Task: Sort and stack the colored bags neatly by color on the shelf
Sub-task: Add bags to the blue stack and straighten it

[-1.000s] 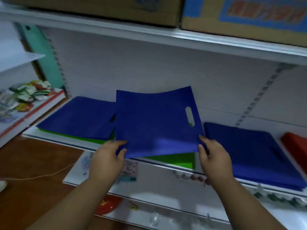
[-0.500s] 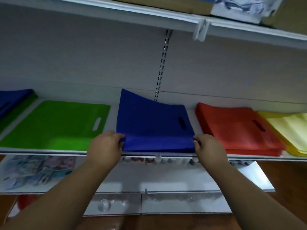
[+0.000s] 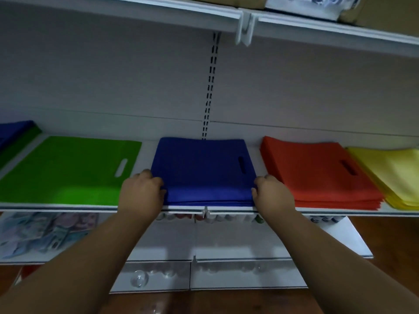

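Note:
A blue bag (image 3: 201, 171) with a slot handle lies flat on top of a blue stack in the middle of the white shelf (image 3: 186, 208). My left hand (image 3: 141, 191) grips its near left corner and my right hand (image 3: 272, 193) grips its near right corner, fingers curled over the edge. A green bag pile (image 3: 68, 171) lies to the left, a red stack (image 3: 322, 173) to the right and a yellow stack (image 3: 394, 173) at the far right. Another blue-over-green pile (image 3: 15, 134) shows at the far left edge.
An upper shelf (image 3: 294, 23) with cardboard boxes hangs overhead. A slotted upright (image 3: 209, 87) runs down the back wall. Below are lower shelves with small jars (image 3: 138, 278) and printed packets (image 3: 45, 230). Brown floor shows at the bottom.
I carried the blue bag from the left pile over to the blue stack. Its raised far corner has come down, so it now lies flat, with both hands still at its near corners.

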`<state>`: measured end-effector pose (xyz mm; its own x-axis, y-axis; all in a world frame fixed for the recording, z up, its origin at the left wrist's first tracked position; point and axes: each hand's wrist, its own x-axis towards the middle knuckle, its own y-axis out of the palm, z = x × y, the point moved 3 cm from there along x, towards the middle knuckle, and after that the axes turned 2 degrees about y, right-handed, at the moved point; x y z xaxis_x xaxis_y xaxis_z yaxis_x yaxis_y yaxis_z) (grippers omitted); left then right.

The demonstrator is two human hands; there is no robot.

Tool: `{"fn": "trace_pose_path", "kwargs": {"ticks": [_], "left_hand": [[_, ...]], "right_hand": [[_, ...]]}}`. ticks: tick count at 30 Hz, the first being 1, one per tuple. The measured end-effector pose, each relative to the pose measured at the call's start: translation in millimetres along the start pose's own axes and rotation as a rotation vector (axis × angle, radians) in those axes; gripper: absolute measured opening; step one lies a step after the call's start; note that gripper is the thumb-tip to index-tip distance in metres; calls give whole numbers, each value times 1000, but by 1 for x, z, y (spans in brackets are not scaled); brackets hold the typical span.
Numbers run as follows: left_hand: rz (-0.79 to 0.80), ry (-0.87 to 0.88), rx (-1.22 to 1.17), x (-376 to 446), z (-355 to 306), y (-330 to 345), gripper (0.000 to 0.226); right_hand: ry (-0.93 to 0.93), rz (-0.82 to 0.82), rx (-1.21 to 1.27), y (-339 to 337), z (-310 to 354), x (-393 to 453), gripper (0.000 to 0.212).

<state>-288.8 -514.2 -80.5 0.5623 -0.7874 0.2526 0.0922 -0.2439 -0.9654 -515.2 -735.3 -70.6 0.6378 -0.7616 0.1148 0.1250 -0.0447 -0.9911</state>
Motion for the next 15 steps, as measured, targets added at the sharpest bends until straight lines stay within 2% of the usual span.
{"fn": "trace_pose_path", "kwargs": {"ticks": [3, 7, 15], "left_hand": [[-50, -40, -80, -15, 6, -7, 19], [-71, -57, -167, -42, 33, -19, 27], [-110, -271, -257, -109, 187, -42, 30]], "right_hand": [[-53, -33, 100, -8, 29, -1, 23], [-201, -20, 188, -9, 105, -4, 26], [-485, 10, 343, -4, 317, -22, 27]]}}
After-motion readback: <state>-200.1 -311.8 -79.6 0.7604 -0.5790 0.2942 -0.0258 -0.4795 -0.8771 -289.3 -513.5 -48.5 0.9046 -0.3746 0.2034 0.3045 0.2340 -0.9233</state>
